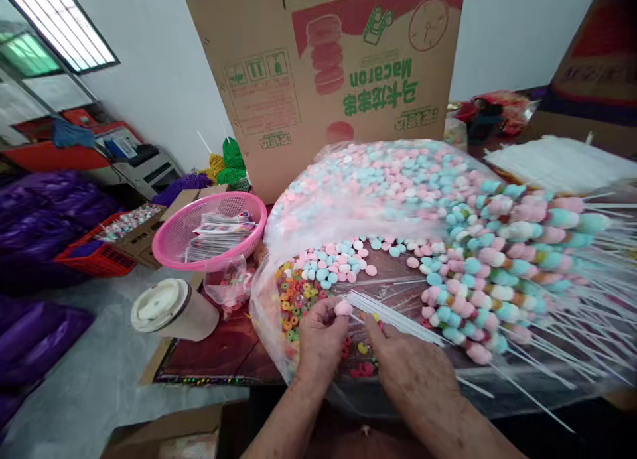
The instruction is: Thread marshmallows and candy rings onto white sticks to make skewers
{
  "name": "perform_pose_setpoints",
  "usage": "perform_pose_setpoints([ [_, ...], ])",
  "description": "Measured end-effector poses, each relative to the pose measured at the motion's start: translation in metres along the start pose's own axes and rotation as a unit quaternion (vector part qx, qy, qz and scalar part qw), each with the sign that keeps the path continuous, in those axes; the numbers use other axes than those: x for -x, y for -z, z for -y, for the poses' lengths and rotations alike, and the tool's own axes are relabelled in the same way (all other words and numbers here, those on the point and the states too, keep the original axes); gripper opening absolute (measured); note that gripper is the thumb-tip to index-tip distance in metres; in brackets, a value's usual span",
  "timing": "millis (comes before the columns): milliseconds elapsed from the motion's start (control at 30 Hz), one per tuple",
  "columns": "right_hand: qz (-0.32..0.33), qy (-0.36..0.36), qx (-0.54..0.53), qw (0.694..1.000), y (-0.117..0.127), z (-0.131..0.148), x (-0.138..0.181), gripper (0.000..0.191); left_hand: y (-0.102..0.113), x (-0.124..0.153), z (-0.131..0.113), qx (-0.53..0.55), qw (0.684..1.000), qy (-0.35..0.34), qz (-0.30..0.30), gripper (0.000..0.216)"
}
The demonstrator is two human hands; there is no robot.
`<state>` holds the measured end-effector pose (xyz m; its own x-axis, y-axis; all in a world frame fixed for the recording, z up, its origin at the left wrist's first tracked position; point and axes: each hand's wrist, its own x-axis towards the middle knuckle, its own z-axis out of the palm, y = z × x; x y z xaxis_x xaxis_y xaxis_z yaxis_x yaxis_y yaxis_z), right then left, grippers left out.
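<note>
Between the thumb and fingers of my left hand is a pink marshmallow candy. My right hand grips a thin white stick whose tip meets that candy; a white stick end shows beyond the hand at lower right. A bundle of white sticks lies just past both hands. Colourful cereal rings spread beside my left hand, with a few under the hands. Loose pink, blue and white candies lie farther back. To the right, finished-looking candy skewers are piled.
A big clear bag of candies stands before a tall cardboard box. On the left are a pink basket holding packets and a lidded cup near the table edge. White bags lie back right.
</note>
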<state>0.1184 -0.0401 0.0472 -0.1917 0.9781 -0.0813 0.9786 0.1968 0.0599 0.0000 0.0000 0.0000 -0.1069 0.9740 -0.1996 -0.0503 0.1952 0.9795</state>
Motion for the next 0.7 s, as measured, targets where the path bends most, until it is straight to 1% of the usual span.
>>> perform_pose_setpoints([
  [67, 0.006, -0.009, 0.005, 1.0, 0.004, 0.006, -0.002, 0.04, -0.002, 0.002, 0.004, -0.039, 0.999, -0.031, -0.009, 0.02],
  [167, 0.014, -0.015, -0.004, 1.0, 0.006, 0.013, -0.009, 0.033, -0.004, 0.003, 0.009, -0.072, 0.996, -0.052, -0.02, 0.021],
  [233, 0.021, -0.013, -0.021, 0.999, 0.004, 0.014, -0.014, 0.03, -0.004, 0.001, 0.013, -0.077, 0.996, -0.043, -0.018, 0.021],
  [300, 0.036, -0.009, -0.042, 0.998, 0.0, 0.01, -0.016, 0.032, -0.002, -0.001, 0.017, -0.083, 0.996, -0.033, -0.01, 0.02],
  [367, 0.058, -0.007, -0.058, 0.997, -0.006, 0.003, -0.014, 0.034, 0.002, -0.002, 0.019, -0.114, 0.992, -0.043, -0.016, 0.02],
  [400, 0.072, -0.006, -0.062, 0.995, -0.01, -0.001, -0.011, 0.033, 0.003, -0.001, 0.02, -0.143, 0.988, -0.059, -0.023, 0.021],
  [467, 0.094, -0.012, -0.064, 0.993, -0.019, -0.006, -0.005, 0.029, 0.003, 0.004, 0.02, -0.223, 0.968, -0.106, -0.04, 0.023],
  [533, 0.097, -0.021, -0.069, 0.993, -0.029, -0.008, -0.001, 0.028, -0.002, 0.01, 0.019, -0.29, 0.945, -0.145, -0.038, 0.026],
  [600, 0.085, -0.028, -0.092, 0.992, -0.039, -0.006, -0.001, 0.029, -0.008, 0.017, 0.018, -0.317, 0.935, -0.159, -0.006, 0.029],
  [633, 0.079, -0.031, -0.105, 0.991, -0.043, -0.006, -0.002, 0.029, -0.01, 0.02, 0.018, -0.321, 0.934, -0.158, 0.026, 0.029],
  [700, 0.073, -0.03, -0.141, 0.987, -0.051, -0.008, -0.008, 0.027, -0.011, 0.022, 0.014, -0.33, 0.926, -0.146, 0.109, 0.03],
])
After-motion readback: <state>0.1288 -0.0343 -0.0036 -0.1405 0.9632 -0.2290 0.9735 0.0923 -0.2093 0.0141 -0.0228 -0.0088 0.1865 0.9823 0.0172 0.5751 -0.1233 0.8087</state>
